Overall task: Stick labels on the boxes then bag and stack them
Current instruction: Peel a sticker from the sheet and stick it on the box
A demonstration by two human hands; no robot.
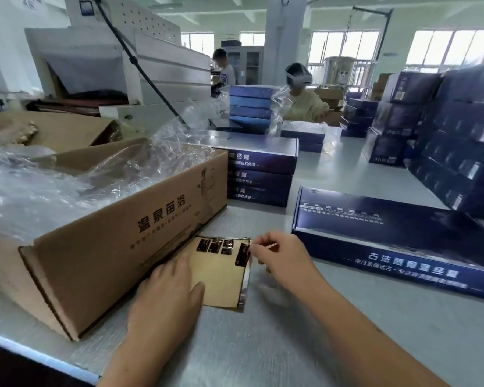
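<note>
left hand: lies flat on the label sheet, fingers straight and spread, pressing it to the worktop; grips nothing.
right hand: thumb and forefinger closed in a pinch on the far end of the loose label at the sheet's right edge; other fingers curled.
label sheet: tan backing, flat on the worktop just beside the carton; long axis runs away from the person, leaning a little right.
labels on sheet: small dark rectangles in a row across the far end, each with its long axis pointing away from the person.
loose label: dark, narrow, long axis near-to-far, tilted; how far it is lifted cannot be told, picture blurred.
blue box: flat on the worktop, right of the hands and apart from them; long axis left to right, right end nearer; printed long side faces the person.
carton: brown, open-topped, left of the sheet, clear plastic film spilling from it.
box stack: blue boxes piled flat behind the carton.
further stacks: blue boxes piled at the right, well apart.
</note>
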